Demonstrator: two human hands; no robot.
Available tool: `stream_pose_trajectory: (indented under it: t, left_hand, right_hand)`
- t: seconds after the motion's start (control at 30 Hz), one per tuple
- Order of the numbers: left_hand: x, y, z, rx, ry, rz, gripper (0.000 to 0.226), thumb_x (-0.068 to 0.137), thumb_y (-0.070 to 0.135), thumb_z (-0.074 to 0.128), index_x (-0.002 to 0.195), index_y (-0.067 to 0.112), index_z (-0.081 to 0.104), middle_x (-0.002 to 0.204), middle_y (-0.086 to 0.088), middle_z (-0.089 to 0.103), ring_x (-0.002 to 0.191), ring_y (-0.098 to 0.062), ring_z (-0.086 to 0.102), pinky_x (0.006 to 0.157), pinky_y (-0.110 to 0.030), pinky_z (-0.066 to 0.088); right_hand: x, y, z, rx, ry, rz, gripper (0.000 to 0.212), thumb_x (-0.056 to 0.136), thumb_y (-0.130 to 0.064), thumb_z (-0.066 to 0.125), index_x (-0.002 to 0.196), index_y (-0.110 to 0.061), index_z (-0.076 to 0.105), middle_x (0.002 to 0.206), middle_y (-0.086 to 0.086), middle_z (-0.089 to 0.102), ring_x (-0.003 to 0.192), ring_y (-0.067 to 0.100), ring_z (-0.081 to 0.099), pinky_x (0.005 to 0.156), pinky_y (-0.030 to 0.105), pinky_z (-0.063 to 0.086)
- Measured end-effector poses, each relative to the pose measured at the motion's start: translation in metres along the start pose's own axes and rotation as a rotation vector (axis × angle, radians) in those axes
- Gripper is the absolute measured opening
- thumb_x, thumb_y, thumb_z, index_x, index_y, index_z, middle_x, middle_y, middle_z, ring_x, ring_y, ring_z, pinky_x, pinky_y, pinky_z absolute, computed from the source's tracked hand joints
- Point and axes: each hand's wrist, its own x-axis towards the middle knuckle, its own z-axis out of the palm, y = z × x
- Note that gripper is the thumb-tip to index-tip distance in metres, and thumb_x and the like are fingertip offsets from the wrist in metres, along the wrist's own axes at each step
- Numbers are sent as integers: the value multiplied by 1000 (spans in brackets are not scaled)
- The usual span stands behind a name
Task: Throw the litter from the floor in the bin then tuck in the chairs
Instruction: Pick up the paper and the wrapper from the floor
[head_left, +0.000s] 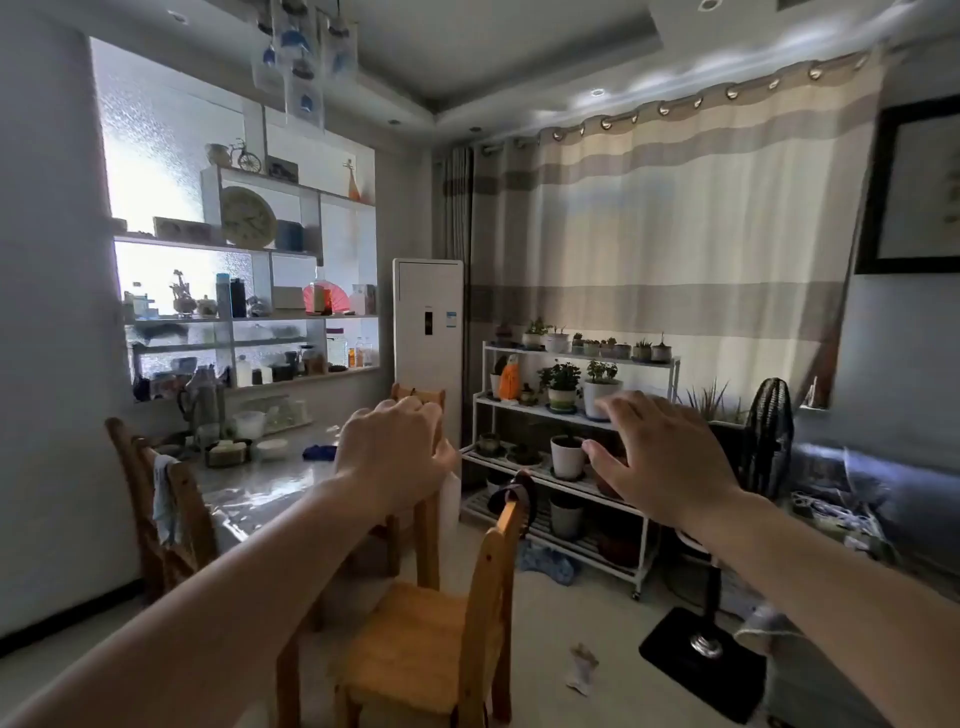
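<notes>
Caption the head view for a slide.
Both empty hands raised above a pulled-out wooden chair; crumpled paper litter on the floor.

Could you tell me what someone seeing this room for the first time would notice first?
Two bare forearms reach forward, the left hand and right hand both empty and spread in mid-air. Below them a wooden chair stands pulled out from the table, and crumpled litter lies on the floor beside the fan base.

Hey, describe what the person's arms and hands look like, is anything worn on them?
Both forearms are bare, with no sleeves in view. The left hand and right hand wear no gloves, and no watch, bracelet or ring is visible.
</notes>
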Motion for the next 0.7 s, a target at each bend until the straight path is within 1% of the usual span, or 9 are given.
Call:
stream_pose_trajectory:
  t: [0.1,0.17,0.27,0.33,0.43,0.57,0.63,0.7]
  left_hand:
    - [30,-31,31,30,24,-42,25,90,42,46,99,23,60,99,5,64,90,-14,60,80,-31,47]
    - [51,-53,53,56,4,-97,27,89,43,45,101,23,60,100,5,64,92,-14,59,79,-30,44]
    - [83,-81,88,122,-27,-138,32,90,43,44,107,22,60,103,3,64,94,-16,60,75,-30,43]
    - [103,-94,110,134,-52,-157,32,90,43,44,107,21,60,103,2,64,94,-17,59,72,-30,39]
    - [129,-101,140,142,-71,-145,32,89,43,45,105,20,60,102,2,64,93,-17,59,71,-29,37]
    - [163,-98,180,158,-95,-128,32,90,43,43,106,21,60,103,2,64,95,-18,60,76,-32,42]
    - [182,-91,201,157,-102,-122,31,90,42,43,105,21,60,102,3,64,94,-18,59,75,-31,40]
    - [203,-80,222,158,-102,-114,29,91,42,42,102,21,59,100,4,64,89,-15,56,72,-29,36]
  right_hand:
    - [46,-2,31,-9,18,-14,55,92,-51,42,137,-18,42,139,2,50,127,22,45,105,40,33]
    - [79,-4,49,-12,8,-36,56,92,-52,41,137,-18,42,139,2,50,128,22,44,105,41,33]
    - [121,-7,78,19,51,-44,54,92,-50,44,134,-17,45,134,2,54,124,22,48,103,41,35]
    - [142,-6,101,45,72,-43,52,91,-48,47,132,-17,47,132,2,55,122,21,50,102,40,37]
    - [165,3,142,60,42,-56,52,91,-48,47,132,-17,46,133,3,54,124,21,48,103,40,36]
    - [189,27,190,65,0,-30,55,91,-49,47,136,-17,41,135,3,53,126,22,47,105,40,33]
    - [203,44,212,71,-10,-22,57,90,-49,50,136,-17,41,134,2,54,126,22,47,105,40,34]
    - [218,67,232,70,-11,-31,58,89,-49,50,137,-18,40,135,2,53,127,22,46,106,40,33]
